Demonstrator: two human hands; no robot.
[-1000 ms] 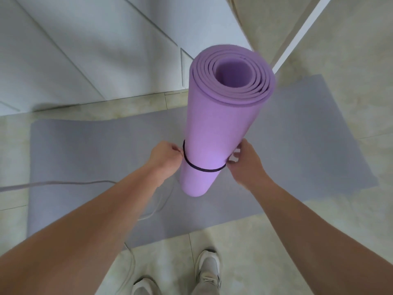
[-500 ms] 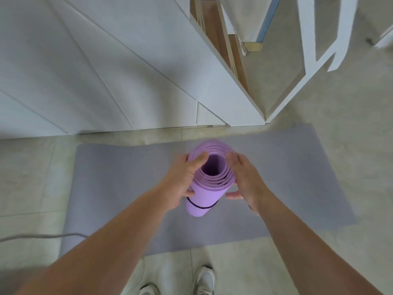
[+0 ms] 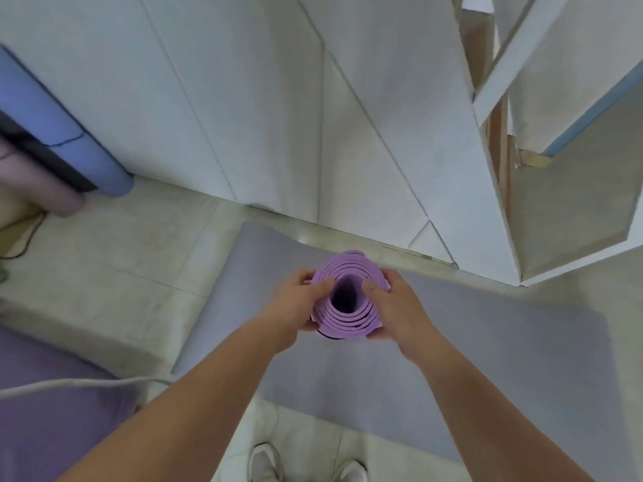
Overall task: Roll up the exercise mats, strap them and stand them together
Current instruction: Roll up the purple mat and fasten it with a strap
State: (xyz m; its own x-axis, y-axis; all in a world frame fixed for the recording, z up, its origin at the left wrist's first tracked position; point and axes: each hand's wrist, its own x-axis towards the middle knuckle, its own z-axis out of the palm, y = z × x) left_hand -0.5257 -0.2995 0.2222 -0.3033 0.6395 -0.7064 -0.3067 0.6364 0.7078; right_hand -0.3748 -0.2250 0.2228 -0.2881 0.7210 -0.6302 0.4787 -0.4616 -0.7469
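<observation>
**Pale tiled floor, purple roll upright between both grips**

Pale floor tiles [image 3: 104,273] ran under everything. Nearest the camera, two white shoes [image 3: 264,464] stood at the bottom edge, toes pointing at the near edge of a grey mat [image 3: 487,360] that lay flat and unrolled across the floor. To the left, a grey cable [image 3: 69,384] trailed over the corner of a second flat mat, a darker purple one [image 3: 41,412].

Above the grey mat, both forearms reached forward to the rolled purple mat [image 3: 344,323]. It stood on end and was seen from above, its spiral layers and dark hollow core facing the camera. The left grip [image 3: 301,300] was clamped on the roll's left side, and the right grip [image 3: 396,311] was clamped on its right. Each had its fingers curled round the outside, with a thumb [image 3: 325,283] laid over the top rim toward the core. The roll sat directly between the two grips, touching both. Whether its lower end met the grey mat could not be told.

Beyond it rose a white panelled wall [image 3: 243,99]. Far left, against that wall, a blue rolled mat [image 3: 62,133], a black one [image 3: 45,158] and a pink one [image 3: 38,182] stood side by side, blurred.
</observation>
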